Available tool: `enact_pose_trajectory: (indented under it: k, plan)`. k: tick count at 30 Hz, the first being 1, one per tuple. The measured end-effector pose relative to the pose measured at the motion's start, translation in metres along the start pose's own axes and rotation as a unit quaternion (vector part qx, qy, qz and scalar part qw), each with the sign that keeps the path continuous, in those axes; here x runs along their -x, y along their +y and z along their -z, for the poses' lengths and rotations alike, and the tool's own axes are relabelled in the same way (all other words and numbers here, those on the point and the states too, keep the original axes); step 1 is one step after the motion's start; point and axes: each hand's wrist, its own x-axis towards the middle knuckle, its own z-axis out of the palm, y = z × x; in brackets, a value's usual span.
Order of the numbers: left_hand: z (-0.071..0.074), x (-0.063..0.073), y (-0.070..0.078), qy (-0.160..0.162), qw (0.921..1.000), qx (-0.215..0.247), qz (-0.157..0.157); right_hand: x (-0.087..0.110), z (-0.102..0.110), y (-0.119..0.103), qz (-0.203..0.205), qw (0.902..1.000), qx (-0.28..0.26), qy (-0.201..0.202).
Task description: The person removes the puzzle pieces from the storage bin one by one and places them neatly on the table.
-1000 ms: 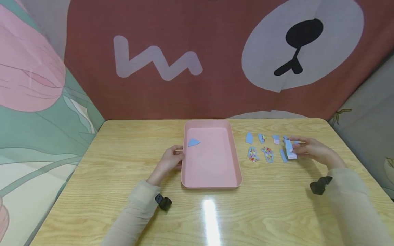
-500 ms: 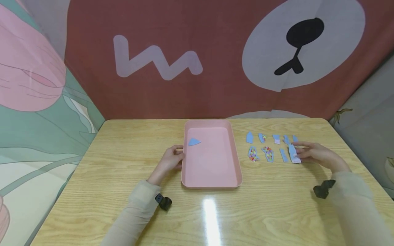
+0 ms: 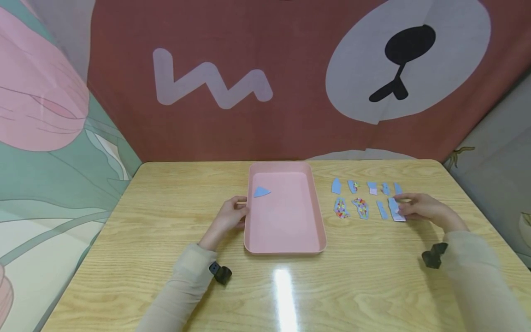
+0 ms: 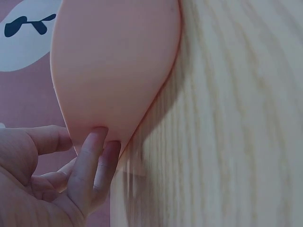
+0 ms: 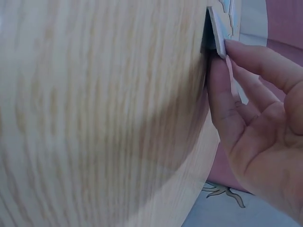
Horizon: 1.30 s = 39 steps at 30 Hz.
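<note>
My left hand is at the left wall of a pink tray, fingertips against its outer side and another digit at the rim. Inside the tray, near its upper left, lies a blue roughly triangular puzzle piece. My right hand pinches a larger blue puzzle piece with a pale bottom edge at its right side. In the right wrist view that piece is seen edge-on, tilted over the wood, between thumb and finger.
Several flat puzzle pieces lie in two rows right of the tray: plain blue ones and ones with multicoloured dots. A narrow blue piece lies just left of the right hand. A printed cloth hangs behind the wooden table.
My right hand has moved slightly right and toward me, bringing its puzzle piece lower and clear of the back-row pieces. The left hand and tray have stayed in place.
</note>
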Motion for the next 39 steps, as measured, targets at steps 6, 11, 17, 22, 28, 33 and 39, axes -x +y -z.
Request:
enact_pose_trajectory:
  k: [6,11,17,22,28,33,39]
  plan:
    - [0.000,0.000,0.001,0.000,1.0000,0.000,0.002,0.000,0.003,-0.004,-0.028,0.9994,0.016,0.014]
    - [0.000,0.001,0.001,0.001,1.0000,0.000,0.005,0.001,0.004,-0.003,-0.035,0.9992,0.004,0.017]
    - [0.000,0.001,0.000,0.001,1.0000,0.007,0.001,0.004,0.011,-0.011,-0.043,0.9973,-0.015,0.058]
    - [-0.001,0.001,0.000,0.004,1.0000,0.004,0.003,0.003,0.019,-0.029,-0.026,0.9963,-0.009,0.082]
    - [0.000,0.000,0.001,0.004,1.0000,0.006,0.003,-0.004,0.020,-0.063,0.006,0.9964,-0.012,0.084]
    - [0.001,0.000,0.002,0.004,1.0000,0.002,0.006,-0.015,0.011,-0.095,0.033,0.9960,-0.019,0.081]
    - [0.000,0.000,0.002,0.002,1.0000,-0.003,0.005,-0.033,-0.010,-0.129,0.060,0.9878,-0.094,0.109]
